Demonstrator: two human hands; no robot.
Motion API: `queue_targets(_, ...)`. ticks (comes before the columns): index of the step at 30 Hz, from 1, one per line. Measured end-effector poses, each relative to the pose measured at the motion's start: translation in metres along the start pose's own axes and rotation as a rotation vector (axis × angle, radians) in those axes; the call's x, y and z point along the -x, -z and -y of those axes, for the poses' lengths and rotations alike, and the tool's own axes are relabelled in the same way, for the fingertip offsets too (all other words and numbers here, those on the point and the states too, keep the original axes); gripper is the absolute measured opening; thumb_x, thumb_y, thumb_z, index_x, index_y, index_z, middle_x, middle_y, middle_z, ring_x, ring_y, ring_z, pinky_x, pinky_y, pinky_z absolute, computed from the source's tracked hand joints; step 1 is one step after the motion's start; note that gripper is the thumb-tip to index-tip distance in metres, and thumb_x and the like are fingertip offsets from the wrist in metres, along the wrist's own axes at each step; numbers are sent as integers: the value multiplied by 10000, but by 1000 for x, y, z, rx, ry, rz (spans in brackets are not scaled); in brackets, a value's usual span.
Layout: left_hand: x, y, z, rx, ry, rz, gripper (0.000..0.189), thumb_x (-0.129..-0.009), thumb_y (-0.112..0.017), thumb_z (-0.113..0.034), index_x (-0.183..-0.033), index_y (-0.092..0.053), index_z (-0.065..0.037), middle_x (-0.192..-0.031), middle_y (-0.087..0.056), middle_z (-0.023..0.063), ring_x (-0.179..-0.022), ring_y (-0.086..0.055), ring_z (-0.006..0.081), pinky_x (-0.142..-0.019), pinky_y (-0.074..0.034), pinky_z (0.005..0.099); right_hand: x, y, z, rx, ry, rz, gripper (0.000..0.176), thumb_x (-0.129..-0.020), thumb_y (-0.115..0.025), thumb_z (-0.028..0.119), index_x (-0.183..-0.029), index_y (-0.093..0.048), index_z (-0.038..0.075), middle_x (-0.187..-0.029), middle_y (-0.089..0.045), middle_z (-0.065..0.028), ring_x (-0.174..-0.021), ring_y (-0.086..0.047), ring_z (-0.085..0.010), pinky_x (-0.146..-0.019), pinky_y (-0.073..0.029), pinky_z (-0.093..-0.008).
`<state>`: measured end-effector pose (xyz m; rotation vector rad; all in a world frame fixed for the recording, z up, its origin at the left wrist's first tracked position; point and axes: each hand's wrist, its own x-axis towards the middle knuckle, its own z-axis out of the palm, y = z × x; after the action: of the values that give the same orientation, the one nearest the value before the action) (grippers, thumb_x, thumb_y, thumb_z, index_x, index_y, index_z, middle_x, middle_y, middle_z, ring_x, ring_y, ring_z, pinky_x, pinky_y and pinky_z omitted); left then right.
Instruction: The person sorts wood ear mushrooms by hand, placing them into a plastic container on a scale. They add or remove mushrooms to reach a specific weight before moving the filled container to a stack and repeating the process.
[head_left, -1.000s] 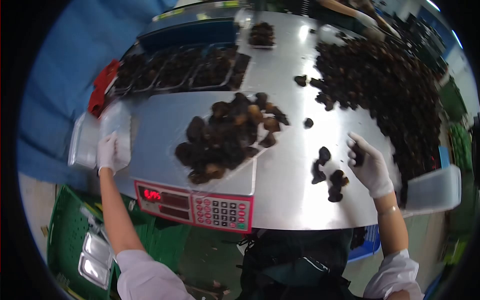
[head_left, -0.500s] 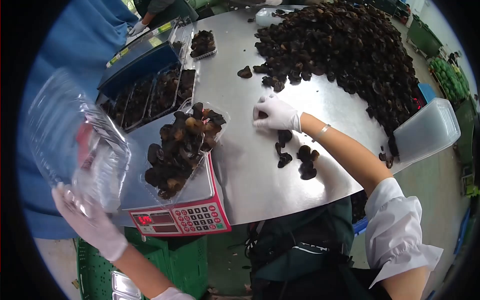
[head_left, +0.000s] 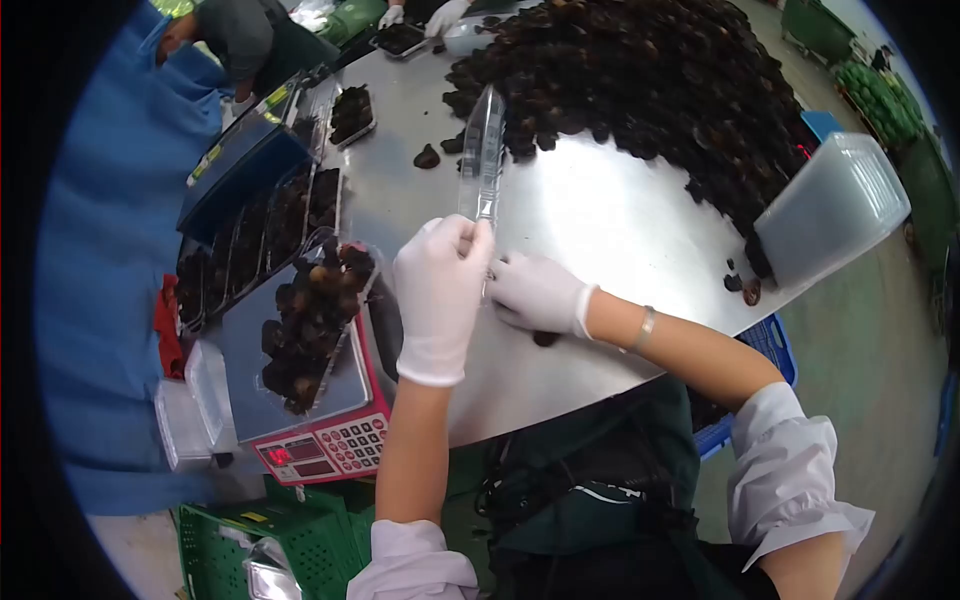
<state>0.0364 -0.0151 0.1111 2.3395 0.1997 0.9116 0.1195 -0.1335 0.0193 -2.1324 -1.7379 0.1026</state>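
A steel table [head_left: 600, 220] fills the packing room, with a green crate [head_left: 215, 530] on the floor below. Dark mushrooms [head_left: 650, 80] heap its far side. Filled trays [head_left: 250, 240] line the left edge beside a loaded scale [head_left: 345, 450], and a plastic tub [head_left: 830, 205] overhangs the right edge. At the near edge, your left hand [head_left: 440, 300] has its grip clamped on a clear tray [head_left: 483, 150], held on edge. Your right hand [head_left: 535, 295] rests just beside it; whether its grip is closed cannot be told.

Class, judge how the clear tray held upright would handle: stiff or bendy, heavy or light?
Probably light: the left hand holds the tray upright by one end. Likely bendy and slippery: thin clear plastic, gloved grip.
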Motion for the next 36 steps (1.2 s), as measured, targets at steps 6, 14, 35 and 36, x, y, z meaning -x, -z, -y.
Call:
queue_targets(6, 0, -23, 56, -428, 14, 150, 284, -945, -611, -224, -769, -671, -9, -706, -635, 204, -663, -677, 364, -626, -527, 439, 17, 16, -32, -517, -39, -90, 88, -844, -649, 117, -917, -623, 76, -975, -614, -138, -990, -595, -346, -820, -520, -419)
queue_targets(14, 31, -28, 74, -303, 450, 323, 294, -909, -661, -288, -786, -702, -24, -706, -687, 154, -684, -689, 343, -643, -521, 424, 20, 59, -31, -1185, -421, -350, 108, -919, -678, 136, -943, -638, 38, -882, -633, -15, -763, -603, -72, -708, -520, -241)
queue_targets(35, 116, -31, -2, -69, 188, 317, 490, -806, -809, -320, -1204, -661, -75, -1072, -674, 103, -928, -674, 278, -777, -543, 379, 66, 33, -13, -243, -284, -104, 319, -855, -702, 198, -1139, -673, 56, -1023, -687, -148, -987, -661, -301, -871, -541, -365)
queue_targets(36, 122, -38, -3, -83, 173, 342, 468, -805, -805, -283, -1199, -655, -80, -1003, -670, 92, -931, -662, 278, -783, -542, 384, 69, 31, -15, -239, -284, -101, 319, -855, -702, 198, -1139, -673, 56, -1023, -687, -148, -987, -661, -301, -871, -541, -365)
